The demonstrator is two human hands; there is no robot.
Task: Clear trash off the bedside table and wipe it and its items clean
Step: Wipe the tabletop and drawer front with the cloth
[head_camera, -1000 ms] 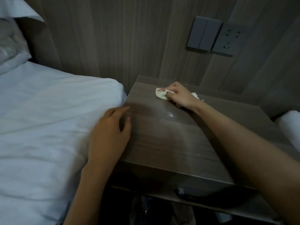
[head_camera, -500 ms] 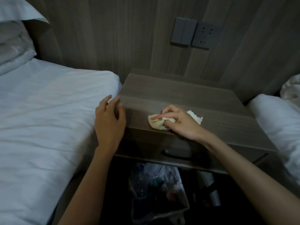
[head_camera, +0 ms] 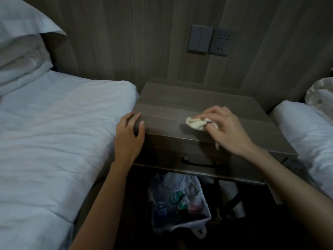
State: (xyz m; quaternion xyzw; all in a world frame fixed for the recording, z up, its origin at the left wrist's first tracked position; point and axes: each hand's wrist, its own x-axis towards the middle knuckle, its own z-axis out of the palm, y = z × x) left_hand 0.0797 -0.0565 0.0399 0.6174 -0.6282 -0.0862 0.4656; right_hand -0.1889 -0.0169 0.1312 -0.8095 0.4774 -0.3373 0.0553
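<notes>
- Bedside counter (head_camera: pixel 189 98): wood-grain top with one drawer, standing between the white bed (head_camera: pixel 63 123) and a second bed (head_camera: pixel 306 132). It is the surface to be cleaned and is being wiped near its front edge.
- Trash bag (head_camera: pixel 180 204): clear plastic, open-mouthed, on the floor beneath the counter, with bottles and wrappers inside.
- Left grip (head_camera: pixel 128 136): released, laid over the counter's front-left corner with the thumb on top, clasping nothing. Probably a brace.
- Right grip (head_camera: pixel 228 130): clenched round the cloth, pressing it to the top, right of centre.
- Cloth (head_camera: pixel 195 123): pale and bunched, with a tail hanging below the palm at the front edge.
- Hazards, as judged:
  - A bunched cloth wipes a narrow band, so strips near the wall could be missed.
  - A stroke past the front edge may push grit onto the floor beside the bag.
  - The loose tail could snag the drawer handle (head_camera: pixel 198 164).
</notes>
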